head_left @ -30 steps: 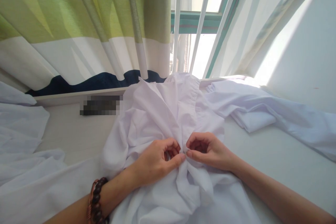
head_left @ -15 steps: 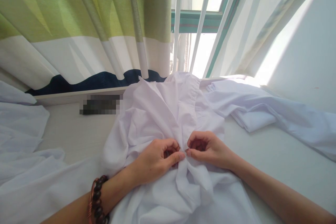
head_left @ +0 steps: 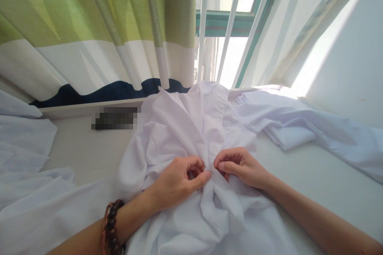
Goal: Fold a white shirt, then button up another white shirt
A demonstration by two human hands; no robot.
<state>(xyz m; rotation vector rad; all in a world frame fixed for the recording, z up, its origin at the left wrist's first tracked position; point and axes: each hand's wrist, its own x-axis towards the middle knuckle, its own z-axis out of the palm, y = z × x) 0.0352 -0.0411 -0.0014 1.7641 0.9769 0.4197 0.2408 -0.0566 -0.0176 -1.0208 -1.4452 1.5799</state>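
Note:
A white cloth garment [head_left: 179, 127] lies in loose folds in the middle of the bed-like surface, with a gathered seam on its upper right. My left hand [head_left: 182, 179] is closed on it, pinching a fold between thumb and index finger. Just to the right, my right hand [head_left: 236, 163] has its thumb and fingers curled together close to the same fold. What they hold, if anything, is too small to name. A tiny dark mark shows on the cloth near my left thumb tip. A bead bracelet [head_left: 112, 223] circles my left wrist.
More white cloth [head_left: 24, 147] is heaped on the left. Another white cloth [head_left: 290, 127] lies on the right beside the wall. A blurred dark object [head_left: 115, 118] rests near the back ledge. Behind stand white bars [head_left: 230, 20] and a green and white curtain [head_left: 104, 16].
My right thumb has drawn back a little, up and to the right from the pinched fold. My left hand has stayed in place on the cloth.

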